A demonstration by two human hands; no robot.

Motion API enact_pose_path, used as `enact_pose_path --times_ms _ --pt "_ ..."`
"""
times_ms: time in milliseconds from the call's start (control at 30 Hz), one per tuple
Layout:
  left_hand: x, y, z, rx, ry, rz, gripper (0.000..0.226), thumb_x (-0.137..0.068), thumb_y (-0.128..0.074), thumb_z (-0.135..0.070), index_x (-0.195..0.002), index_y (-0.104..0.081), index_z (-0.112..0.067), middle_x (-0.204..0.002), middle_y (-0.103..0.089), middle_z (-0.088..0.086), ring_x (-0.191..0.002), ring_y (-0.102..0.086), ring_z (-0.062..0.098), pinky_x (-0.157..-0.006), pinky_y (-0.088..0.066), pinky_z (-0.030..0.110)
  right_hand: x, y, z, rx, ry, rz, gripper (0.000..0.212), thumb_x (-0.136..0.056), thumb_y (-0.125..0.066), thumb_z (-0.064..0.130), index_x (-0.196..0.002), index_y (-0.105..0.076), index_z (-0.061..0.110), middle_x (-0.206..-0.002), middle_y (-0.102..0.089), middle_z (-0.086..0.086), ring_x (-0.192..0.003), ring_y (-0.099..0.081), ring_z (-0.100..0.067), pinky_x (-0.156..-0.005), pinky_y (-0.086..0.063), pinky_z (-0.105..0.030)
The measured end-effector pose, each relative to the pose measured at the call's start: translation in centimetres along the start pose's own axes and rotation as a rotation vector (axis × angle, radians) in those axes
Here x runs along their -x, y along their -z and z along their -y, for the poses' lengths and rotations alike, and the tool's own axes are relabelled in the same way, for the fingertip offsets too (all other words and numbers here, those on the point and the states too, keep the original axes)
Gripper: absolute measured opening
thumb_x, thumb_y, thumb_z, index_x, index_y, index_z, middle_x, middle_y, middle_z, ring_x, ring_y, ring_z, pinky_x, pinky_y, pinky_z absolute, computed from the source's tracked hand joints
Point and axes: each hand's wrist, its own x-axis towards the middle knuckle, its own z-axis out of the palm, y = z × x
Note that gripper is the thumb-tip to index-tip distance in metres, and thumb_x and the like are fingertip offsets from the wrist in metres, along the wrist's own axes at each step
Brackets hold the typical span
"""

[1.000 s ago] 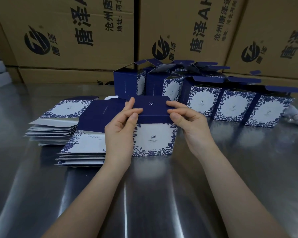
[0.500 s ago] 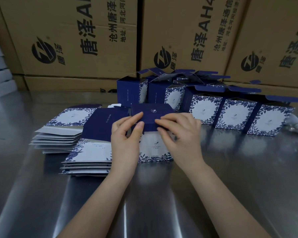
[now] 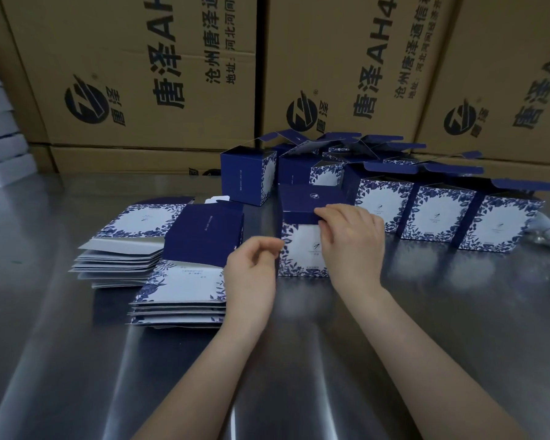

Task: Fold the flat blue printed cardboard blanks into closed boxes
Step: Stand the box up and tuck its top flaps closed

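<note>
Steel is the material of the table (image 3: 394, 360), and it shines under everything. At the far left, two stacks of flat blanks are seen: one further back (image 3: 121, 249) and one nearer (image 3: 178, 296), the nearer one with a dark blue blank lying on top. Just to the right of the nearer stack, the left hand (image 3: 251, 271) is held loosely curled and nothing is grasped by it; its fingertips are just beside the left edge of the box in work (image 3: 302, 246). A second ago this hand was pressed on the lid together with the other one, so it has been taken away from the box.

The box stands upright near the middle of the table, and its dark lid (image 3: 308, 201) is now laid flat on top. The right hand (image 3: 350, 246) is placed over the front right corner of the box, with the fingers pressing the lid edge down; the box is held by it. From this it is judged that the closing of this box is nearly finished, and that the free hand may be meant for the next blank.

Further right and behind, a group of folded boxes (image 3: 438, 217) is standing with the lids open. Brown cartons (image 3: 140, 74) are stacked along the far side.
</note>
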Motion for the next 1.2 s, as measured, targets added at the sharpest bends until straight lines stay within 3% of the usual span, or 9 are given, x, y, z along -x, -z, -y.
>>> enact_pose_path --times_ms 167,233,300,367,400,467,667,1000,1200 --pt "0.3 -0.3 0.0 -0.094 0.001 0.037 0.043 -0.089 -0.047 0.004 -0.074 -0.070 -0.028 -0.073 -0.069 -0.013 -0.066 -0.056 0.001 -0.059 -0.042 0.008 -2.2 -1.2 -1.7 0.101 -0.080 0.287 0.029 -0.090 -0.054 0.002 -0.116 -0.066 0.007 -0.117 -0.063 -0.014 -0.097 -0.060 -0.037 -0.077 -0.042 -0.042" --pt "0.3 -0.3 0.0 -0.115 -0.015 0.039 0.044 -0.089 -0.046 0.004 -0.073 -0.068 -0.031 -0.076 -0.068 -0.015 -0.061 -0.053 0.004 -0.053 -0.040 0.011 -2.8 -1.7 -2.5 0.134 -0.134 0.357 0.035 -0.090 -0.051 0.004 -0.123 -0.061 0.008 -0.128 -0.051 -0.017 -0.090 -0.057 -0.039 -0.067 -0.038 -0.040" --pt "0.5 -0.3 0.0 -0.125 -0.032 0.035 0.044 -0.088 -0.047 0.004 -0.070 -0.067 -0.032 -0.069 -0.066 -0.009 -0.051 -0.047 0.006 -0.049 -0.036 0.017 -3.4 -2.1 -3.1 0.156 -0.136 0.404 0.040 -0.089 -0.050 0.006 -0.128 -0.056 0.010 -0.127 -0.046 -0.017 -0.091 -0.053 -0.038 -0.067 -0.037 -0.039" --pt "0.6 -0.3 0.0 -0.134 -0.053 0.044 0.043 -0.087 -0.048 0.004 -0.069 -0.068 -0.030 -0.055 -0.058 -0.007 -0.045 -0.041 0.006 -0.047 -0.032 0.019 -4.0 -2.7 -3.8 0.206 -0.090 0.472 0.046 -0.088 -0.050 0.008 -0.134 -0.050 0.012 -0.124 -0.049 -0.016 -0.102 -0.050 -0.035 -0.093 -0.037 -0.044" --pt "0.6 -0.4 0.0 -0.142 -0.065 0.052 0.041 -0.086 -0.048 0.004 -0.070 -0.068 -0.028 -0.051 -0.055 -0.011 -0.044 -0.040 0.005 -0.046 -0.030 0.018 -4.3 -3.0 -4.1 0.245 -0.071 0.498 0.049 -0.088 -0.050 0.010 -0.137 -0.048 0.012 -0.124 -0.051 -0.015 -0.109 -0.049 -0.034 -0.108 -0.026 -0.046" --pt "0.7 -0.5 0.1 -0.166 -0.082 0.067 0.039 -0.086 -0.049 0.004 -0.072 -0.069 -0.026 -0.050 -0.053 -0.016 -0.044 -0.040 0.005 -0.046 -0.029 0.016 -4.9 -3.5 -4.5 0.304 -0.072 0.528 0.054 -0.088 -0.052 0.013 -0.142 -0.043 0.015 -0.127 -0.052 -0.013 -0.122 -0.045 -0.032 -0.117 -0.008 -0.048" --pt "0.7 -0.7 0.5 -0.218 -0.126 0.092 0.036 -0.084 -0.049 0.004 -0.072 -0.069 -0.024 -0.057 -0.057 -0.020 -0.048 -0.046 0.003 -0.049 -0.031 0.014 -6.0 -4.9 -4.8 0.340 -0.135 0.666 0.065 -0.090 -0.053 0.021 -0.150 -0.027 0.021 -0.143 -0.039 -0.009 -0.131 -0.037 -0.033 -0.106 -0.023 -0.049" --pt "0.7 -0.6 0.4 -0.301 -0.176 0.108 0.032 -0.086 -0.050 0.003 -0.079 -0.071 -0.019 -0.058 -0.054 -0.020 -0.051 -0.048 -0.001 -0.052 -0.030 0.014 -7.8 -6.8 -5.9 0.171 -0.303 0.889 0.081 -0.091 -0.053 0.015 -0.155 -0.005 0.025 -0.163 0.004 -0.005 -0.144 -0.023 -0.030 -0.114 -0.016 -0.055" --pt "1.2 -0.7 -0.2 -0.361 -0.261 0.126 0.027 -0.087 -0.051 0.002 -0.086 -0.071 -0.016 -0.070 -0.059 -0.015 -0.057 -0.048 0.000 -0.057 -0.034 0.015 -8.4 -7.7 -6.1 0.113 -0.352 0.945 0.085 -0.091 -0.053 0.013 -0.155 0.001 0.026 -0.162 0.014 -0.003 -0.143 -0.027 -0.031 -0.111 -0.028 -0.053"
